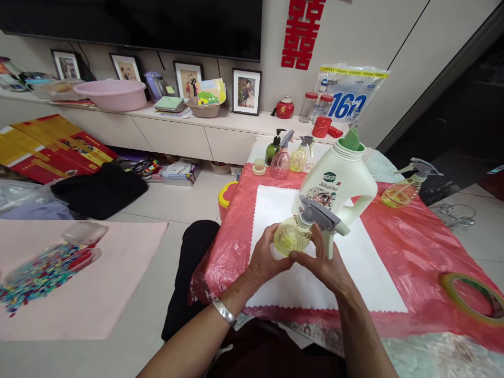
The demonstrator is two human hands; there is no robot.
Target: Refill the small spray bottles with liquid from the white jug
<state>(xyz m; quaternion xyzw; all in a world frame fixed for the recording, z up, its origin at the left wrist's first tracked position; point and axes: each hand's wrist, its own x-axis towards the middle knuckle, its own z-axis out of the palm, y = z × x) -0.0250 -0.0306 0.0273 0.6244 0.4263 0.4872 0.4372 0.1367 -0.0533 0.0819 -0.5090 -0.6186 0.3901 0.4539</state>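
Note:
My left hand [265, 260] cups a small clear spray bottle [293, 233] of yellow liquid from the left. My right hand [325, 262] grips the same bottle from the right, just under its grey trigger head [319, 212]. The bottle is tilted above a white cloth [366, 262]. Right behind it stands a large white detergent jug [338, 181] with a green spout.
A red plastic sheet [409, 236] covers the table. On it stand another yellow spray bottle [403, 189] at right, a pink spray bottle [281, 160], a dark green pump bottle [273, 147] and a tape roll [474, 294]. A pink mat with beads [39, 273] lies left.

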